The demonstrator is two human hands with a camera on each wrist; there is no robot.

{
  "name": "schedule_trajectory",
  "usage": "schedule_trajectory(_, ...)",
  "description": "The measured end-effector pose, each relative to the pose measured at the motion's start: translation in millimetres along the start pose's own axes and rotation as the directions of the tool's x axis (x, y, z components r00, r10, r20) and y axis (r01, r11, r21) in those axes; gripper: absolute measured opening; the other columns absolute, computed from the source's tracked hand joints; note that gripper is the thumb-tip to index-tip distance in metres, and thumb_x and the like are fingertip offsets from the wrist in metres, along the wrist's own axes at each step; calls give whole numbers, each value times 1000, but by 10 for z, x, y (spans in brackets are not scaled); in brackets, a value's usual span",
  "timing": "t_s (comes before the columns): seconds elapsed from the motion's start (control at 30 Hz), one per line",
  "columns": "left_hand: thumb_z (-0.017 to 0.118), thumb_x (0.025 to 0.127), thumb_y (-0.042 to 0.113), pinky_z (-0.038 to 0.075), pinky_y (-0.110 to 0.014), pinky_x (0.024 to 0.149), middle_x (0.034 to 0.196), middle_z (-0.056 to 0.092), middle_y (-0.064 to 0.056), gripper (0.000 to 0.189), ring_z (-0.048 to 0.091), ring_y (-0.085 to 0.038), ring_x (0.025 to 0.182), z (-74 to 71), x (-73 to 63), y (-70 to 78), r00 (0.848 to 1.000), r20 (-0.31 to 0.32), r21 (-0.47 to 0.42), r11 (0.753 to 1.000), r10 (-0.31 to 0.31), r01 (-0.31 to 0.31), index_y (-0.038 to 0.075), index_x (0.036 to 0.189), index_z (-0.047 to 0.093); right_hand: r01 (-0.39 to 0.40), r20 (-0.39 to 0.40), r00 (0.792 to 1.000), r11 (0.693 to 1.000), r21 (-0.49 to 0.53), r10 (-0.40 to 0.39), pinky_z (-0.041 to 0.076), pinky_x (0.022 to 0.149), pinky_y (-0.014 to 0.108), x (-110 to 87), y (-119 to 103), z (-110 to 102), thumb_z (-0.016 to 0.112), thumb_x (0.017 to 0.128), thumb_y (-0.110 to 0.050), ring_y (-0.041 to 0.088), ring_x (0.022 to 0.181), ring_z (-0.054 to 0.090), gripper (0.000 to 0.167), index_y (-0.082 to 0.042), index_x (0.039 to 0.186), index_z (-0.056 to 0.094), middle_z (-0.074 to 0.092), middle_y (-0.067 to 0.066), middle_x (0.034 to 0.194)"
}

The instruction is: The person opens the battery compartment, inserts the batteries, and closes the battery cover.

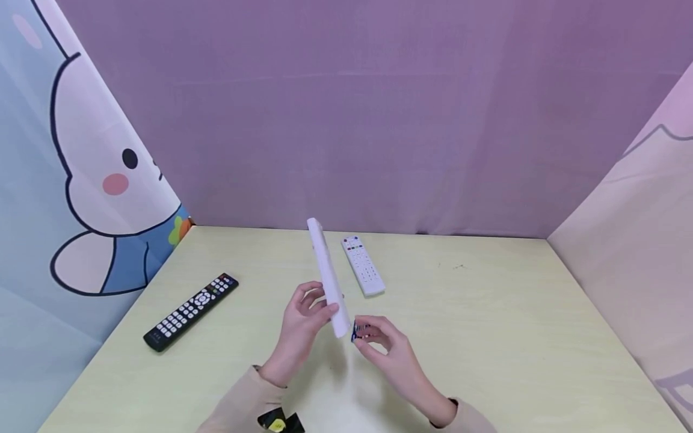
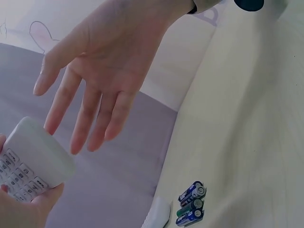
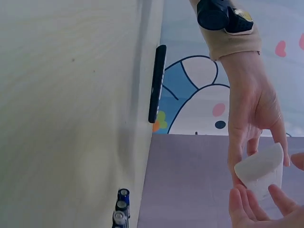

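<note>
A long, slim remote control of white plastic (image 1: pixel 325 258) is held tilted above a pale yellow-green desk (image 1: pixel 514 325). It should be light, stiff and fairly smooth, sturdy enough for a firm grip but likely to slip if pinched loosely. The long side edges look like the best place to take hold, clear of the keys.

The left hand (image 1: pixel 300 328) grips it near its lower end, thumb on one side and fingers on the other. The right hand (image 1: pixel 392 355) holds nothing, its fingers spread and loosely bent close to that lower end; whether they touch it is unclear.

The remote has rounded corners and a plain, glossy-looking end below rows of small, whitish, rounded keys with dark markings. On the desk lie a cluster of blue and green cylindrical batteries (image 2: pixel 191 204), a smaller-looking white remote (image 1: pixel 364 266) and a black remote with white keys (image 1: pixel 190 313).
</note>
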State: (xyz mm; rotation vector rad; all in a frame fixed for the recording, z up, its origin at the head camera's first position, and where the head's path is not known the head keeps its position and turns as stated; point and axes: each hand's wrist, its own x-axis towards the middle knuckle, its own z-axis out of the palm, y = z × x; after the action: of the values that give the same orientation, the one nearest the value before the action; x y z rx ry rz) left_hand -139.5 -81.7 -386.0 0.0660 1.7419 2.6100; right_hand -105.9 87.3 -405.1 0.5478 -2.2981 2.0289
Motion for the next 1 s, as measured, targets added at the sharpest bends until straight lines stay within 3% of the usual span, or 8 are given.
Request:
schedule_trajectory(0.2, 63, 71, -9, 50, -30, 81, 107, 50, -9, 42, 58, -18, 92, 16, -8, -37, 1000, -16, 45, 999, 22, -21, 6, 105, 42, -14, -38, 999, 995, 100, 17, 50, 83, 29, 22, 19, 65, 63, 79, -3, 24, 94, 56, 37, 5, 113, 52, 54, 19, 110)
schedule_trajectory(0.3, 63, 72, -8, 49, -29, 81, 106, 50, -9, 40, 57, -18, 92, 25, -23, -60, 999, -30, 61, 998, 27, -25, 6, 104, 43, -31, -43, 998, 990, 138, 37, 50, 83, 29, 31, 16, 96, 64, 77, -1, 19, 93, 56, 37, 4, 112, 53, 54, 19, 110)
schedule_trajectory(0.73, 66, 71, -8, 49, -29, 83, 104, 49, -8, 43, 56, -18, 95, 85, -77, -125, 996, -66, 101, 993, 68, -61, 3, 105, 42, -139, -74, 984, 963, 230, 160, 50, 80, 24, 57, 19, 154, 66, 76, -1, 16, 91, 58, 40, 5, 112, 52, 56, 21, 108)
schedule_trajectory(0.87, 65, 72, -8, 48, -28, 83, 104, 49, -8, 43, 56, -18, 94, 102, -84, -133, 995, -68, 100, 993, 70, -63, -2, 107, 40, -152, -65, 983, 953, 264, 174, 50, 81, 23, 66, 34, 148, 65, 76, 1, 14, 91, 57, 42, 7, 114, 50, 54, 23, 109)
schedule_trajectory(1.0, 64, 75, -5, 47, -29, 85, 105, 50, -7, 41, 57, -17, 93, 104, -68, -125, 994, -95, 103, 994, 54, -44, 1, 107, 39, -149, -66, 983, 952, 268, 173, 50, 82, 23, 67, 35, 142, 65, 75, 2, 15, 93, 56, 41, 7, 113, 50, 53, 22, 109)
